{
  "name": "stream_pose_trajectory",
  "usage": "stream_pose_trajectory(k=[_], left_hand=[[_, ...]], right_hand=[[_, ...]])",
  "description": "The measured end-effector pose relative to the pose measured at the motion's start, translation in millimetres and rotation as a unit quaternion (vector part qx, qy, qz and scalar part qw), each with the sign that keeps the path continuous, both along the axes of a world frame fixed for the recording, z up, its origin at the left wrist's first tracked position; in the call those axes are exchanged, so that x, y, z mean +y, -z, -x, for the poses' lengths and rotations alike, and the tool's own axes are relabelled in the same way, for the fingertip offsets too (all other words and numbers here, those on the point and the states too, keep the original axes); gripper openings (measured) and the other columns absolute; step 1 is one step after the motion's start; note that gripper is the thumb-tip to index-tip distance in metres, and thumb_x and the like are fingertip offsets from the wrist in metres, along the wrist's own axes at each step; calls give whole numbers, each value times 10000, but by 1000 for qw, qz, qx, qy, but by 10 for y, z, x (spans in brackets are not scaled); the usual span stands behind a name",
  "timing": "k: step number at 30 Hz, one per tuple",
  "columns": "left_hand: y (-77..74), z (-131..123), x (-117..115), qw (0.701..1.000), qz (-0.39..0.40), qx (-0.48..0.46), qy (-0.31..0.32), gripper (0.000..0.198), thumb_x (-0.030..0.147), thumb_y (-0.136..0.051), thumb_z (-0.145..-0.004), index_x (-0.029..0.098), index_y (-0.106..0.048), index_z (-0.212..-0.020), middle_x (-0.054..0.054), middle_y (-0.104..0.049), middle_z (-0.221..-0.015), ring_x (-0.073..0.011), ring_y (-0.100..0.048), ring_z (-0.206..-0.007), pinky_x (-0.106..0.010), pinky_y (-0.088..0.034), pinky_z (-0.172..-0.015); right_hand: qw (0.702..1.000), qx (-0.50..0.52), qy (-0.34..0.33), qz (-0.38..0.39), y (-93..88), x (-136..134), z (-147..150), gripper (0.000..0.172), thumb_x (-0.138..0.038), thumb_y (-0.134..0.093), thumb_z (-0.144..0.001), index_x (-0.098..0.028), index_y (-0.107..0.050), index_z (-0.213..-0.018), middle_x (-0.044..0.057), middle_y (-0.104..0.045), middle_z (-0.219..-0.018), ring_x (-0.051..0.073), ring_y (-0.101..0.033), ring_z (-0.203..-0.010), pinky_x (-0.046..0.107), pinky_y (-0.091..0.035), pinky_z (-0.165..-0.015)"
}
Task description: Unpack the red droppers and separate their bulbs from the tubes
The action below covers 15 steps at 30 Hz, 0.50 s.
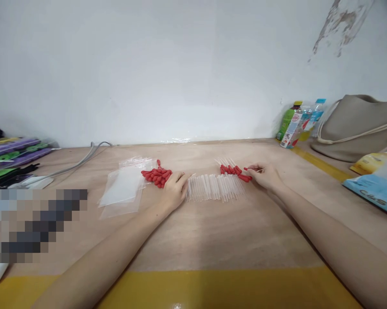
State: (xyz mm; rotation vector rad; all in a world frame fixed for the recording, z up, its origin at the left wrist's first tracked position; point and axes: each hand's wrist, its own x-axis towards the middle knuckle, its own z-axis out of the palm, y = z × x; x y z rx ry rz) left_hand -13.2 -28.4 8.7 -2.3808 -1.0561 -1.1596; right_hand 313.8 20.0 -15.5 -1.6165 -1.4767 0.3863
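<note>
My left hand (176, 189) rests between a pile of red pieces (156, 176) and a row of thin clear sticks (213, 187), its fingers bent at the row's left end; what they hold, if anything, is too small to tell. At the row's right end, my right hand (264, 175) pinches a small red-tipped piece (246, 169). Just left of it lie several red pieces (231, 170) with thin pale sticks pointing away from me. Clear plastic bags (122, 186) lie flat left of the red pile.
Bottles (290, 126), a grey bag (361, 126) and blue and yellow packets (373, 191) stand or lie at the right. A grey cable (80, 163) and stacked coloured items (16, 152) are at the left. Yellow tape (213, 287) runs along the table's front edge.
</note>
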Motion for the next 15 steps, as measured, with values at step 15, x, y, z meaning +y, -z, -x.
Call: stream_pose_trajectory(k=[15], left_hand=[[103,-12,-28,993,59,-29,98,183,228,-541,-773,157,-619,-923,-80,-623,-922,-169,-586,-859,-325,-496,-786]], right_hand=[[998,15,-21,53,24,14,-21,156,-287,-581,-646,-156,-648,-698,21,-646,-637,121,-555,-569,208,-397,-511]])
